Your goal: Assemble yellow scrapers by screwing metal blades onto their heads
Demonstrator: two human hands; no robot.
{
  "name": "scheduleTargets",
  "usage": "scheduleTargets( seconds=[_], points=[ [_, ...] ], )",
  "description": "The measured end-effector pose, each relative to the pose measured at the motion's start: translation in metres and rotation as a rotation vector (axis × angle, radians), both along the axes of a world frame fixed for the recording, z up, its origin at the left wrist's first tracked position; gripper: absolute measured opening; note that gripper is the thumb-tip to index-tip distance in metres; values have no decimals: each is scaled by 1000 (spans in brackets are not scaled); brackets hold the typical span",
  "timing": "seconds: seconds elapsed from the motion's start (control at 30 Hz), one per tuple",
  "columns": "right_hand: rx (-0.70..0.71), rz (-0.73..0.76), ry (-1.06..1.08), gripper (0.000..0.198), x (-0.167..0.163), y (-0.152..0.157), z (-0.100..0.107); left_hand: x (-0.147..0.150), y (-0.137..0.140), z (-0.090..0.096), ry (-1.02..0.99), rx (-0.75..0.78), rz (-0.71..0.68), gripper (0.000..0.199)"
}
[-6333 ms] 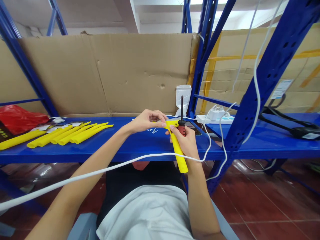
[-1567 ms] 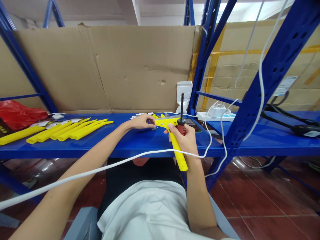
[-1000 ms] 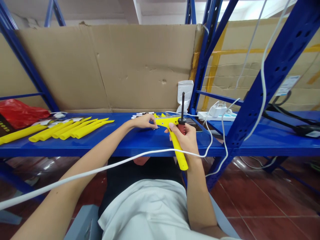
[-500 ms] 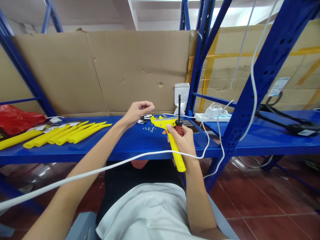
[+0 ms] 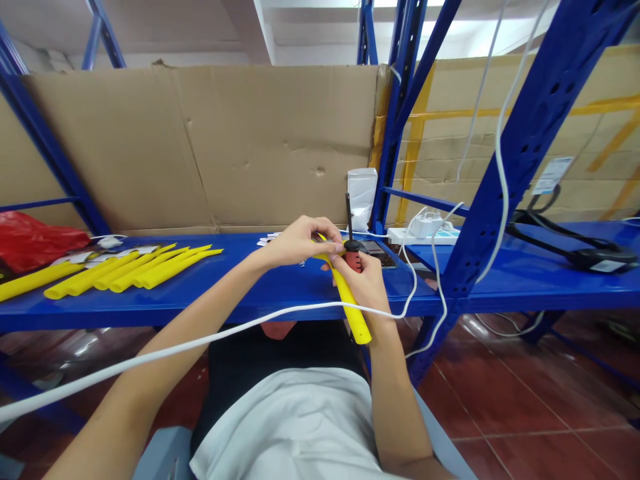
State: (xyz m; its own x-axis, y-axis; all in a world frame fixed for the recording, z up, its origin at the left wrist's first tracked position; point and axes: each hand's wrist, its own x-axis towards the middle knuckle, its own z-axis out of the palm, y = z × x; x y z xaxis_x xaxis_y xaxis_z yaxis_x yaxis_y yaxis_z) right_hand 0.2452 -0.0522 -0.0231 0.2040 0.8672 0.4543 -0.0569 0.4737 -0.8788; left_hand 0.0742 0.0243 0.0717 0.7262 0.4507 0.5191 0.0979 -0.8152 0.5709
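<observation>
A yellow-handled tool (image 5: 353, 308) slants downward in my right hand (image 5: 371, 285), whose fingers close round the upper part of its handle. The same hand also grips a screwdriver (image 5: 353, 257) by its red and black handle, with the dark shaft pointing up. My left hand (image 5: 298, 243) is closed on the head of the yellow tool, thumb and fingers pinching near the right thumb. The fingers cover most of that head. Some tiny metal bits (image 5: 303, 264) lie on the blue shelf (image 5: 250, 280), partly hidden under my left hand.
Several yellow tubular handles (image 5: 145, 267) lie on the left beside a red plastic bag (image 5: 37, 237). A dark phone (image 5: 375, 253) and a white power strip (image 5: 395, 235) sit at the right. One white cable (image 5: 280, 311) crosses before my arms. Cardboard (image 5: 280, 133) stands behind.
My left hand has moved right and down onto the head of the yellow tool and closed on it. The right hand keeps its hold; the screwdriver shaft leans slightly further left.
</observation>
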Motion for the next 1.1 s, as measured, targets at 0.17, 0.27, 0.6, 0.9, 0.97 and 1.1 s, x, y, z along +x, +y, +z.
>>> scheduleTargets(
  seconds=[0.17, 0.27, 0.6, 0.9, 0.97, 1.1],
  points=[
    [-20, 18, -20, 48, -1, -1, 2, -2, 1, 1, 24, -85, 6, 31],
    [-32, 33, -20, 49, -1, -1, 2, -3, 1, 1, 17, -115, -10, 30],
    [-64, 76, -55, 43, 0, -3, 2, -6, 3, 10, 49, -149, -32, 31],
    [-78, 121, -131, 40, 1, -7, 4, -9, 7, 23, 210, -158, -53, 32],
    [-83, 137, -150, 40, 1, -7, 4, -10, 8, 28, 261, -151, -56, 34],
    [-95, 158, -168, 41, 2, -7, 2, -11, 8, 39, 350, -140, -85, 35]
  ],
)
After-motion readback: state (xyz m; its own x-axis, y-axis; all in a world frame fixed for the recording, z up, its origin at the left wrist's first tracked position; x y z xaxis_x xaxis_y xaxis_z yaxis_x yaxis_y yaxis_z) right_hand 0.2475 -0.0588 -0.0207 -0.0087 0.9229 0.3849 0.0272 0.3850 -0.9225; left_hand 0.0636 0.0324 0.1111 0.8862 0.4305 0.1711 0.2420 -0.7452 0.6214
